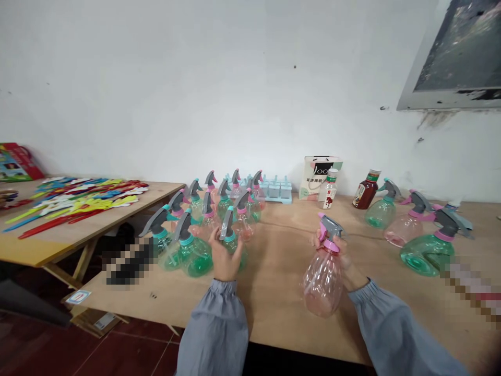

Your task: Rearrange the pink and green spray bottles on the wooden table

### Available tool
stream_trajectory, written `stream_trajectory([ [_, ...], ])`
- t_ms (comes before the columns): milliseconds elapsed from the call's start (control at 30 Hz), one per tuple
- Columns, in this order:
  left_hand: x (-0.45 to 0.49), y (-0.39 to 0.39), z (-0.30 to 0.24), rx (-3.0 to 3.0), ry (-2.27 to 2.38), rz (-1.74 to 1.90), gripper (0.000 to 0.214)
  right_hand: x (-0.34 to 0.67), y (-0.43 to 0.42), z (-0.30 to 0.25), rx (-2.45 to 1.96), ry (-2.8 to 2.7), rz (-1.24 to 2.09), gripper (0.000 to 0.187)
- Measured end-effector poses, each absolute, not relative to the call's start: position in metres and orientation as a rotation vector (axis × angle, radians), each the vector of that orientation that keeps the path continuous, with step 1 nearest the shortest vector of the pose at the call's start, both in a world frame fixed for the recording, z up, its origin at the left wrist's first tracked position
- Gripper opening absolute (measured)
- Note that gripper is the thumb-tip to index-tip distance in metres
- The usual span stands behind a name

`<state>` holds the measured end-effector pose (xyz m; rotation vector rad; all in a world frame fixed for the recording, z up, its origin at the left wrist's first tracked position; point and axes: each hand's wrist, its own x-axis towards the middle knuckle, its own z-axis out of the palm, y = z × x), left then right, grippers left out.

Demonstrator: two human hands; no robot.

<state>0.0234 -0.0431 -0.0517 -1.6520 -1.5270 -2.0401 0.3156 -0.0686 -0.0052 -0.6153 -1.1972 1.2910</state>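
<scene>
Sleeved right hand clasps a pink bottle's neck; left hand, fingers spread, straddles a green bottle.

loose grey-blue long sleeves, plain and matte, softly creased, gathered elastic-looking cuffs, slightly frilled, bare hands

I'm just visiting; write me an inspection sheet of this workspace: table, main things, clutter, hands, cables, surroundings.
Surface: brown wooden table.
Main things: pink spray bottle; green spray bottle beside other spray bottles.
Clutter: paper bag, red-brown bottle, pale blue containers at the back.
Hands: right hand grips the pink bottle's neck; left hand around the green one's top, grip unclear.
Cables: nothing seen.
Surroundings: white wall; second table bearing colourful flat pieces.
</scene>
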Motion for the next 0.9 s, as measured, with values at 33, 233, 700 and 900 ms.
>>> stream_trajectory([
  [33,0.024,-0.043,-0.052,-1.672,-1.535,-2.035,0.066,0.316,-0.068,-0.006,-0.624,-1.180,1.280,0.044],
  [233,0.025,-0.042,-0.057,-1.722,-1.528,-1.994,0.067,0.317,-0.065,-0.007,-0.653,-1.112,1.259,0.051],
  [700,0.025,-0.043,-0.057,-1.788,-1.511,-1.965,0.064,0.322,-0.063,-0.008,-0.647,-1.125,1.154,0.039],
  [900,0.025,-0.042,-0.056,-1.796,-1.505,-1.958,0.059,0.329,-0.077,-0.003,-0.782,-1.063,1.226,0.046],
])
